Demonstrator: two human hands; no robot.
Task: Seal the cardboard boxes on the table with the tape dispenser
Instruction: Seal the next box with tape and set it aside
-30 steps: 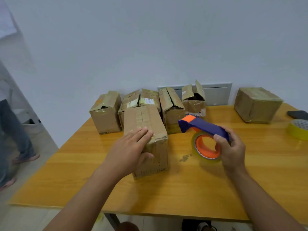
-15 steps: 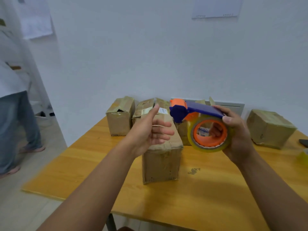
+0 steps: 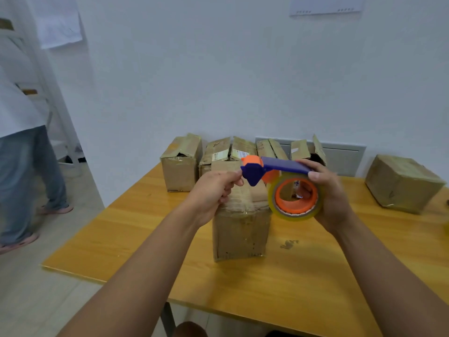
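- The surface (image 3: 315, 276) is a yellowish wood top pushed up to a plain white wall (image 3: 218, 69), with a grey panel (image 3: 340, 154) low on the wall behind it and a dark smudge (image 3: 288, 244) on the wood near the middle.
- Off to the left there's pale floor (image 3: 36, 288) and another person (image 3: 21, 166) standing in jeans and a white top, only partly in shot.
- Box count: six cardboard ones I can make out. Four sit in a row along the wall (image 3: 243, 154), with flaps up on some of them, one stands on its own far right (image 3: 403, 183), and one is out front in the middle (image 3: 241, 229).
- One tape dispenser (image 3: 284, 186), blue and orange with a clear roll, held up in the air just above and right of the front box.
- Right hand (image 3: 328, 198) is wrapped round the roll end, thumb on the blue top.
- Left hand (image 3: 213, 193) is curled and pinching at the dispenser's orange front end, looks like the tape end (image 3: 239, 198), though that bit is blurry.
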